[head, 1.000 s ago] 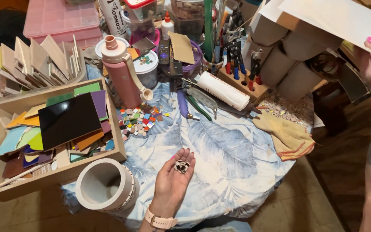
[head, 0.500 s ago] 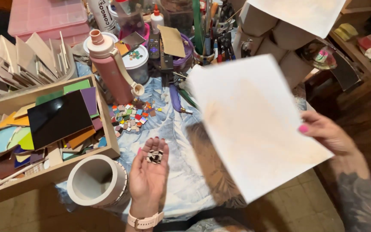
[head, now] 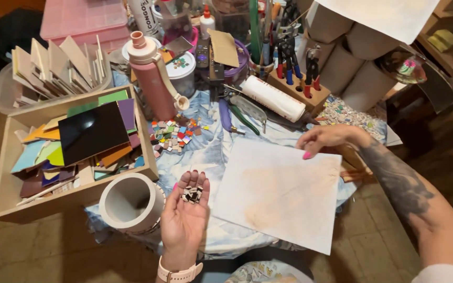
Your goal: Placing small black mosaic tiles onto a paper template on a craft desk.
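My left hand [head: 184,217] lies palm up over the patterned blue cloth [head: 205,152], cupping a few small dark and white tile pieces [head: 191,194]. A white square sheet of paper [head: 281,191] with a faint tan stain rests flat on the cloth to its right. My right hand [head: 323,140] touches the sheet's far edge, fingers spread. A pile of small coloured mosaic tiles [head: 174,134] lies on the cloth beyond my left hand.
A wooden tray [head: 6,199] holds coloured tiles and a black square tile [head: 93,131] at left. A white cylinder [head: 130,202] stands beside my left hand. A pink bottle [head: 150,78], a white roll [head: 274,98], pliers [head: 237,114] and a tool block [head: 294,86] crowd the back.
My right hand brought the white sheet down from the stack at upper right and laid it flat on the cloth. My left hand stayed palm up with the pieces.
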